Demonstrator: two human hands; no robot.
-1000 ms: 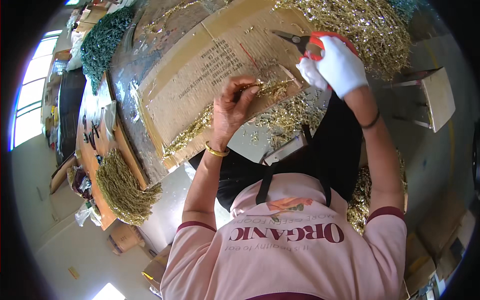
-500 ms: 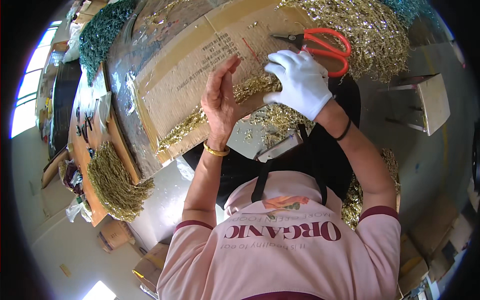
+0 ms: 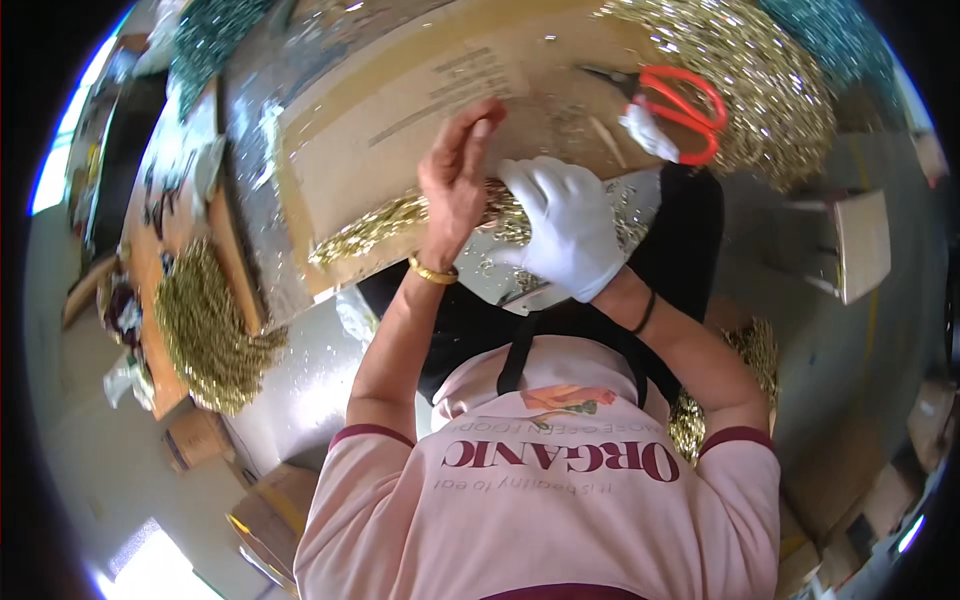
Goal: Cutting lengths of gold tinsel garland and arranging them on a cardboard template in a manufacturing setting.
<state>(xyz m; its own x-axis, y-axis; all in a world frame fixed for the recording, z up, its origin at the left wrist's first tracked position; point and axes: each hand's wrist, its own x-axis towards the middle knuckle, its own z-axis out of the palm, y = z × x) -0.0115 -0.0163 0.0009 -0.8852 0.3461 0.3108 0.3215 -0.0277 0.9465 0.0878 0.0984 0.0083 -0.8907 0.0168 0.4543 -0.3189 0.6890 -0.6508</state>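
A bundle of gold tinsel lies along the near edge of a flat cardboard sheet. My bare left hand, with a gold bangle at its wrist, stands edge-down over the bundle. Its fingers are stretched out together, and the palm side is partly hidden. Close to its right is my white-gloved right hand, fingers and thumb spread apart around the bundle's right end. Red-handled scissors rest on the cardboard beyond the right hand, with a crumpled white piece against their handles.
A large heap of gold tinsel lies at the far right, with teal tinsel behind. Another gold bunch hangs over the wooden table's left edge. Below my hands, a grey surface carries loose gold bits. A stool stands right.
My right hand has moved nearer and slightly left, away from the scissors. The tinsel's right end now lies between my hands. The white piece by the scissors and the grey surface have come into sight.
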